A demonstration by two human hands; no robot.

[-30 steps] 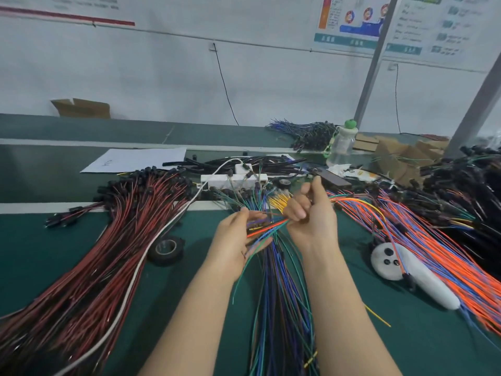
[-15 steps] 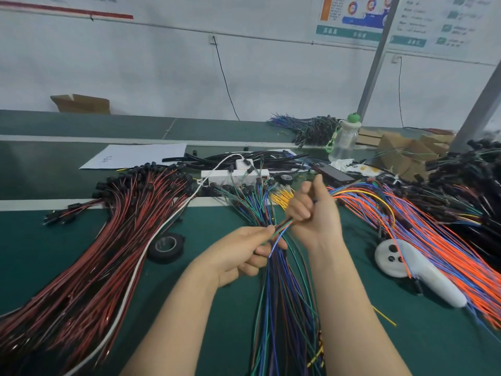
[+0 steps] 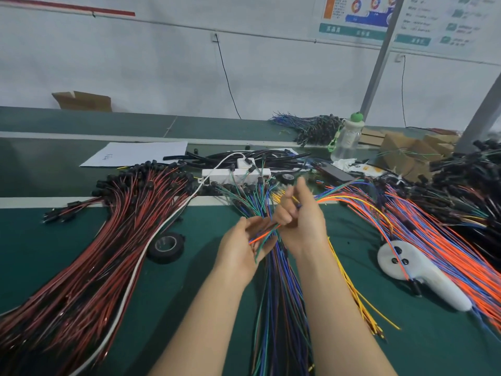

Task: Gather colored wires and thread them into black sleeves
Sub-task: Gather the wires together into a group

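Green matting covers a long factory workbench (image 3: pixel 67 240) strewn with cable, below a white wall hung with charts. At centre frame a person's left hand (image 3: pixel 241 251) and right hand (image 3: pixel 301 221) meet just above the bench, both closed on a small bunch of colored wires (image 3: pixel 264 234). The left hand's fingers curl round the loose orange, green and blue ends. The right hand pinches the strands between thumb and bent fingers, forefinger raised. From the right hand the strands arc toward the right of the frame, where a broad fan of orange and blue wire (image 3: pixel 433 240) lies.

The job appears to be at its gathering stage: the strands look thin, limp and bare, and no sleeve is visible on them. Black sleeves (image 3: pixel 244 158), seemingly unused, lie in a loose heap at upper centre behind a white power strip (image 3: pixel 235 173), well apart from the hands. Threading therefore looks undone for this bunch.

A thick blue-and-green bundle (image 3: pixel 282 294) runs down the lower centre beneath the forearms, with yellow strands (image 3: pixel 357 294) beside it. Red-and-black leads (image 3: pixel 95 253) fill the left, near a roll of black tape (image 3: pixel 166 246). Whether the dark-tipped heaps at far right are finished pieces cannot be told.
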